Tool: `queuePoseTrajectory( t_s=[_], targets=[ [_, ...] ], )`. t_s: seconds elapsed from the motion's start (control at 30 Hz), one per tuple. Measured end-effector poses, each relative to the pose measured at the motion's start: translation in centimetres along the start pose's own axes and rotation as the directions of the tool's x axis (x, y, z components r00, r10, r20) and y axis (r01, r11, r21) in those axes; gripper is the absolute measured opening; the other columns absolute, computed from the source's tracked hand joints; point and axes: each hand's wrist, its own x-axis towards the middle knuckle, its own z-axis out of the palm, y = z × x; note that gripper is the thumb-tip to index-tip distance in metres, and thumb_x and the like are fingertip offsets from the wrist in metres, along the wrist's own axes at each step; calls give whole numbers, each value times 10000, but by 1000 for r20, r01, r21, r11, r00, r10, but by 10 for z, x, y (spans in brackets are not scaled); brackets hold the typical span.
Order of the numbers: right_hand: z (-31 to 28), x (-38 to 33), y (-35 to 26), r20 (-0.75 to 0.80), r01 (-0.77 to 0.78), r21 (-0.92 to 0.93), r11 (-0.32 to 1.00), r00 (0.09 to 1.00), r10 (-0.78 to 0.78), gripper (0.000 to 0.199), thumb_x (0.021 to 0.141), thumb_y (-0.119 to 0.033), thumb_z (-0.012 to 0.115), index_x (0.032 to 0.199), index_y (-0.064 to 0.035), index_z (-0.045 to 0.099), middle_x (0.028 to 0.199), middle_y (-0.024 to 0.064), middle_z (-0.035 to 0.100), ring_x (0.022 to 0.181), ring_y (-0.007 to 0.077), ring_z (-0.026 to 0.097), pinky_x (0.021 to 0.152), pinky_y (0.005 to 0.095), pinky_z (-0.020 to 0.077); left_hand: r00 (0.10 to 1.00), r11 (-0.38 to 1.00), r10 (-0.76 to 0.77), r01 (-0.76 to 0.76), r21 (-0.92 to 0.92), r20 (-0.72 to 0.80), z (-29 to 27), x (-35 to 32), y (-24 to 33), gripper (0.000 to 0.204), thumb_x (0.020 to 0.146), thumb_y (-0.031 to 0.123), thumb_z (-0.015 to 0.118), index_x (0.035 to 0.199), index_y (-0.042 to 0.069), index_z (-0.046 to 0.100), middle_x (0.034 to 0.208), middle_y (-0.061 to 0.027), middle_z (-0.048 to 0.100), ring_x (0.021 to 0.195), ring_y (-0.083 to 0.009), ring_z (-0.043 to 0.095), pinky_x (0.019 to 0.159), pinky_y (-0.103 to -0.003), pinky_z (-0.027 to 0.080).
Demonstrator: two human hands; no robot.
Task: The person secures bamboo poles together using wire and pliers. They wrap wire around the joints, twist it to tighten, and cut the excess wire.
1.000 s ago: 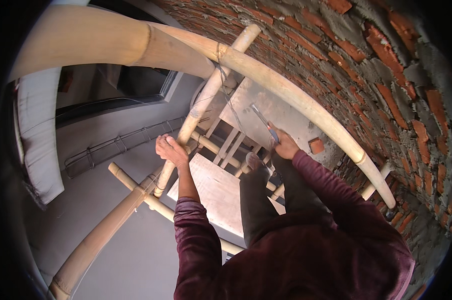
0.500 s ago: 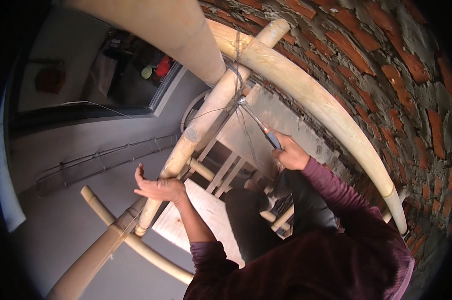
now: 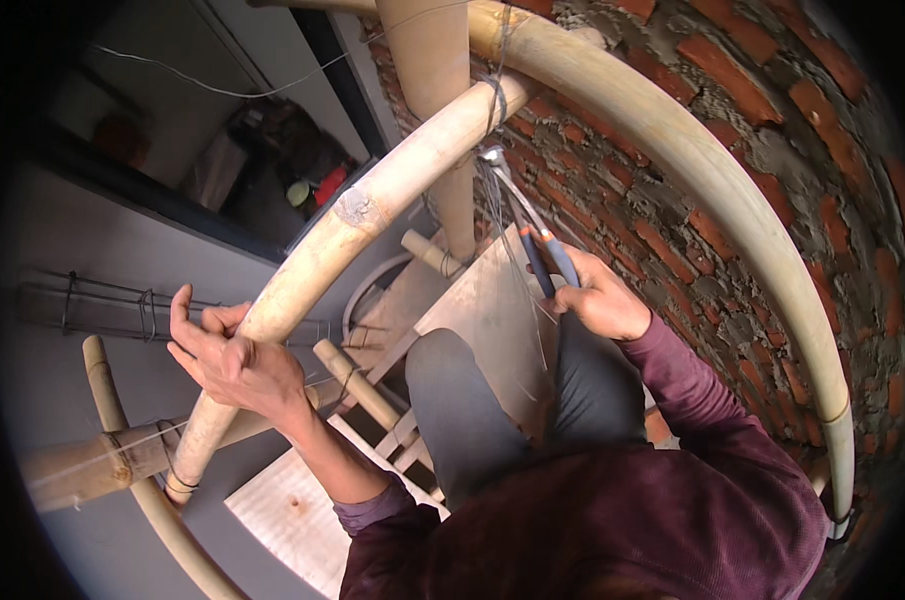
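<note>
Tie wire (image 3: 503,205): thin, springy strands hanging from the lashing where the slanted bamboo pole (image 3: 343,240) crosses the upright pole (image 3: 443,110), close against the brick wall (image 3: 773,130). Likely light, bends easily, sharp ends; best gripped with tool, not fingers. Pliers (image 3: 533,230): jaws up at the wire knot, handles closed inside right hand (image 3: 598,300), fist tight. Left hand (image 3: 228,355): half open, fingers loosely hooked on slanted pole. Pole looks stiff, smooth, probably slippery; wrap fully for hold.
</note>
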Motion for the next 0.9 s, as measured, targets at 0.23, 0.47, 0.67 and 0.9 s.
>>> queuePoseTrajectory(
  t_s=[0.23,0.47,0.67,0.9],
  targets=[
    [14,5,-8,21,8,280,960,1000,-14,760,715,55,435,1459,-72,343,1211,80,525,1066,169,544,857,315,510,999,993,31,-33,-112,-28,-1,-4,-8,944,849,760,-3,1205,54,513,526,27,510,602,-214,548,1119,-533,218],
    [24,11,20,-103,222,220,950,974,-203,468,757,-42,526,1223,6,526,937,33,580,855,130,555,767,252,462,994,996,72,-75,-45,-77,0,-6,-6,398,930,255,311,1237,95,508,557,-22,525,623,-252,571,1120,-534,237],
    [18,21,39,128,102,618,779,965,-228,278,932,-156,544,1154,5,496,910,76,568,725,170,606,590,316,543,993,992,83,-90,-91,-81,-1,-7,-12,579,990,493,166,1258,100,496,575,-20,525,639,-246,570,1126,-538,227],
    [35,19,42,337,-228,929,291,844,-418,267,969,-226,521,1152,-37,475,889,56,532,690,138,529,536,291,455,972,705,81,-213,-676,-221,11,-47,-20,516,1010,476,336,1103,29,577,870,-64,614,861,-184,567,844,-340,434]
  ],
)
